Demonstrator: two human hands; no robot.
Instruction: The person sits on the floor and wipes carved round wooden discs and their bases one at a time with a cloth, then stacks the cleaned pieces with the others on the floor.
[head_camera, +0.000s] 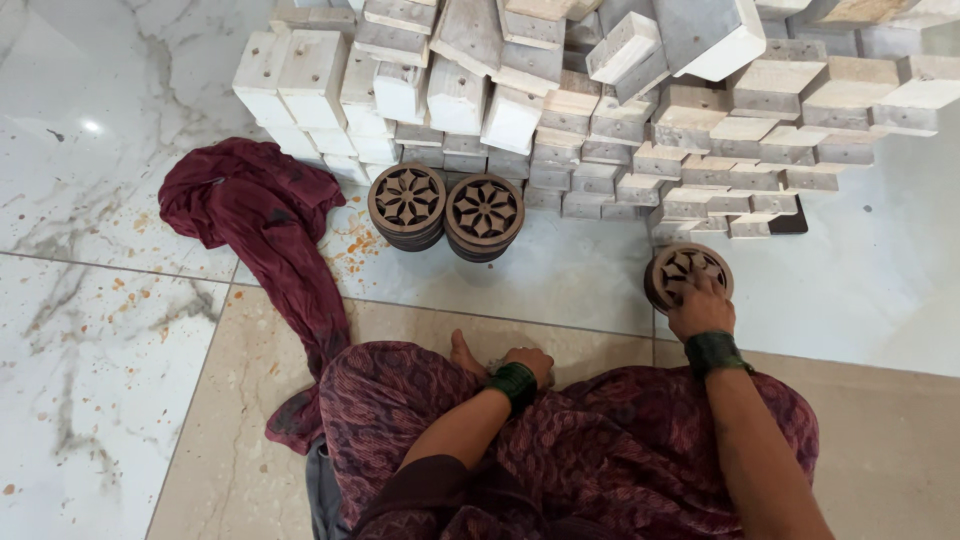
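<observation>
A big heap of pale wooden blocks (600, 90) fills the frame from eleven to two o'clock, stacked loosely in rows on the marble floor (90, 330). Just in front of the heap, near the middle at about twelve o'clock, stand two short stacks of round carved wooden discs: the left stack (407, 203) and the middle stack (484, 214) touch each other side by side, and each top disc shows a cut-out flower pattern. A dark red cloth (262, 215) lies crumpled at ten o'clock and trails down toward the person's patterned skirt (600, 440), which spreads across the bottom of the view. Small orange spots fleck the floor around the cloth. A bare foot (463, 355) pokes out from the skirt's upper edge.

The right hand (700, 305) reaches forward at about two o'clock with the arm stretched out from the lower right, a dark green bangle (714, 351) on the wrist. Its fingers lie curled over the near edge of a third stack of discs (683, 272), gripping it from above. This stack stands on the floor right at the foot of the block heap, well apart from the other two stacks. It is brown, round, with the same openwork flower cut through the top.

The left hand (528, 362) rests low, close to the foot at six o'clock, closed in a loose fist; whether it holds anything cannot be told.
</observation>
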